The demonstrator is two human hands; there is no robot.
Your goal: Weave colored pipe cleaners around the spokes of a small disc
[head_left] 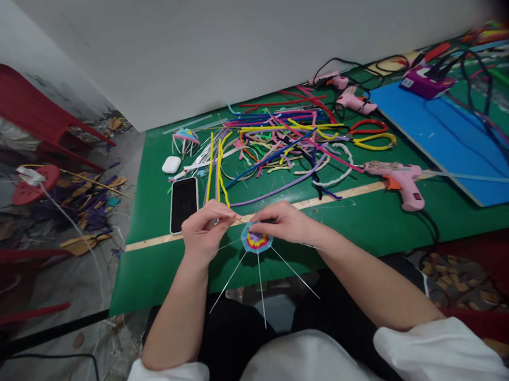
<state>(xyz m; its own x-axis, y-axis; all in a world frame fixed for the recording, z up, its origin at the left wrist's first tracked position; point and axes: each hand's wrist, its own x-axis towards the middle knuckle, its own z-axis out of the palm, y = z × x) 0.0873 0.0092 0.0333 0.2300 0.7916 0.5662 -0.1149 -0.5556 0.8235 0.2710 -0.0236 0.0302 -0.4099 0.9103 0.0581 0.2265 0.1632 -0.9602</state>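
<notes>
Above the table's front edge, my right hand pinches a small woven disc between thumb and fingers. Rings of light blue, red, yellow and purple make up the disc, and thin pale spokes stick out from its rim, several toward me. My left hand is closed in a pinch just left of the disc; what its fingertips hold is too small to make out. Beyond my hands lies a heap of coloured pipe cleaners, with yellow ones close to my left hand.
A phone, a white earbud case and a small woven umbrella shape are at left. To the right are a pink glue gun, pliers with red and yellow handles and a blue board with trailing cables.
</notes>
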